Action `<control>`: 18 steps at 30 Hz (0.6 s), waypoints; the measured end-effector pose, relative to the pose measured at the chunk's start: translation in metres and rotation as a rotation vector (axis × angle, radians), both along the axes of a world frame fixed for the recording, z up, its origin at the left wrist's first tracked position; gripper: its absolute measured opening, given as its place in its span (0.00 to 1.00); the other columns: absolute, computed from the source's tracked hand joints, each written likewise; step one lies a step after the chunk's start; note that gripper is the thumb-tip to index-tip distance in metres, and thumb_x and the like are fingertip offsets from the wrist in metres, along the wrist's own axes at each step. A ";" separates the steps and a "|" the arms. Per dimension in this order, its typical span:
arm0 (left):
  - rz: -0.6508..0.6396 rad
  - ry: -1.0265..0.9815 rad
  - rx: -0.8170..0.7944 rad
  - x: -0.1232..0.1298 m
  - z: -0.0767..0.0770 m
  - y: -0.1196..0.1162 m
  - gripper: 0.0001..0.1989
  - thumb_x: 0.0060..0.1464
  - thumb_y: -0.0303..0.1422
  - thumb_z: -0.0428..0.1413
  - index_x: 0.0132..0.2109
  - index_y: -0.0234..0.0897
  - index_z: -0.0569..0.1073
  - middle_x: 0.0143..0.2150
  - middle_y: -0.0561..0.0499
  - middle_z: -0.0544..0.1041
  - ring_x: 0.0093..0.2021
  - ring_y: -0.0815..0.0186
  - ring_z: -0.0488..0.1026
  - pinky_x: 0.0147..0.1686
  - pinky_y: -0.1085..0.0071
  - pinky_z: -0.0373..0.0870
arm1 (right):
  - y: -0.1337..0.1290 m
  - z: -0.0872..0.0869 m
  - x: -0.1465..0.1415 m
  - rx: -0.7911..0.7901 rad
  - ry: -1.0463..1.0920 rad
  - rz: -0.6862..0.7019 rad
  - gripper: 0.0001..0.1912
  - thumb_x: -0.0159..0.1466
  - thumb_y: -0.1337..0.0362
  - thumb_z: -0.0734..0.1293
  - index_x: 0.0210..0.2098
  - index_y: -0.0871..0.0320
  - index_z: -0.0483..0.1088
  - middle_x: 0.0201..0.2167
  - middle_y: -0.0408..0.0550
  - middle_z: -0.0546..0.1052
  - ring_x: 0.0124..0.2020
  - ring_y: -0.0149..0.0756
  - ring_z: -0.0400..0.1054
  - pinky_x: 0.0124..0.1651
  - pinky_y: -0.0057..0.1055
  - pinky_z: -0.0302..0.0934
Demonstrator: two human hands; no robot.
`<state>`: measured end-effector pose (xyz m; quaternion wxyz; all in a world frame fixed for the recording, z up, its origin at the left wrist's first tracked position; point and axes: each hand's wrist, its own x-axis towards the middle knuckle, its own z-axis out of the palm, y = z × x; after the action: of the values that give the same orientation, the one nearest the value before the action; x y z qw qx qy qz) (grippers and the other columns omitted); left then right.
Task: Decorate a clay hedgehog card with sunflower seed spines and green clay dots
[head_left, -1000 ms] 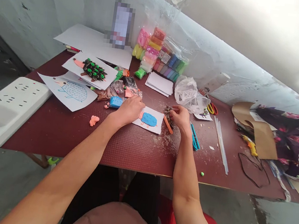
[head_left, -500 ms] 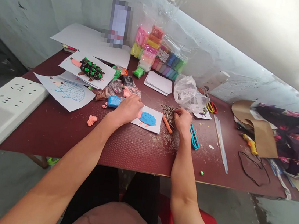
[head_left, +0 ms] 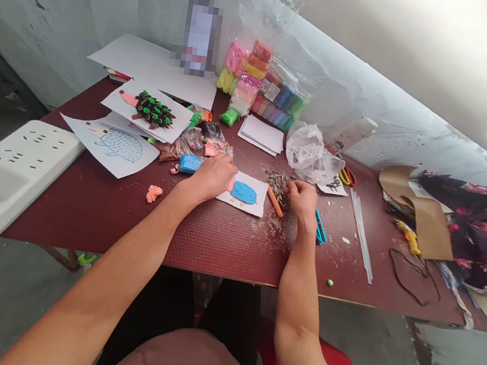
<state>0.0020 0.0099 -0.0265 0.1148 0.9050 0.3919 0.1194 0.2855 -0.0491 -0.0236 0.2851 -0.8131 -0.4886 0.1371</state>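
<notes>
A small white paper (head_left: 256,206) lies flat on the table, bearing a blue clay animal body (head_left: 243,193) with orange-outlined feet and a pinkish head end. My left hand (head_left: 215,175) rests over the paper's left end with its fingers curled down on it, hiding that part. Just right of the paper is a heap of striped sunflower seeds (head_left: 276,181). At the heap's right edge my right hand (head_left: 302,200) is closed in a pinch; what sits between its fingertips is too small to make out. An orange stick-like tool (head_left: 275,202) lies against the heap, and a blue-handled cutter (head_left: 320,228) is beside my right wrist.
Left are a hedgehog picture (head_left: 151,110), a hedgehog drawing (head_left: 116,149), a pink clay lump (head_left: 153,194) and a white power strip (head_left: 18,175). Behind stand bagged clay packs (head_left: 249,80) and a plastic bag (head_left: 309,152). Glue sticks (head_left: 361,238) and a yellow glue gun (head_left: 408,237) lie right.
The view has shifted slightly. My right hand has drawn a little to the right along the seed heap's edge, staying pinched. My left hand stays on the paper.
</notes>
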 end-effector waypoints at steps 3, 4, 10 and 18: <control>-0.005 -0.009 0.002 0.000 0.000 0.001 0.18 0.65 0.22 0.49 0.46 0.31 0.84 0.48 0.37 0.79 0.54 0.53 0.73 0.55 0.60 0.71 | 0.001 -0.004 0.003 0.037 0.115 0.007 0.15 0.64 0.63 0.62 0.38 0.60 0.81 0.29 0.51 0.83 0.28 0.38 0.73 0.40 0.34 0.68; -0.006 -0.012 0.001 0.000 0.000 0.001 0.17 0.65 0.22 0.49 0.46 0.31 0.84 0.48 0.37 0.79 0.54 0.53 0.73 0.55 0.60 0.71 | 0.001 -0.004 0.004 0.045 0.163 0.009 0.16 0.63 0.64 0.62 0.39 0.60 0.81 0.29 0.51 0.83 0.26 0.37 0.72 0.38 0.34 0.68; -0.016 -0.016 0.015 -0.001 -0.001 0.001 0.17 0.66 0.23 0.50 0.47 0.31 0.84 0.48 0.37 0.80 0.54 0.53 0.74 0.55 0.59 0.72 | 0.001 -0.007 0.011 0.064 0.188 -0.016 0.14 0.58 0.65 0.65 0.39 0.60 0.81 0.30 0.50 0.84 0.27 0.36 0.72 0.39 0.34 0.68; -0.014 -0.003 0.022 -0.001 -0.001 0.001 0.16 0.66 0.24 0.50 0.46 0.31 0.84 0.47 0.38 0.80 0.54 0.53 0.74 0.54 0.59 0.73 | -0.004 -0.003 0.009 0.047 -0.005 -0.024 0.13 0.57 0.62 0.68 0.37 0.59 0.84 0.28 0.48 0.82 0.31 0.40 0.73 0.44 0.36 0.67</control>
<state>0.0013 0.0107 -0.0272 0.1063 0.9088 0.3838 0.1244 0.2941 -0.0532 -0.0265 0.3045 -0.8124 -0.4826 0.1204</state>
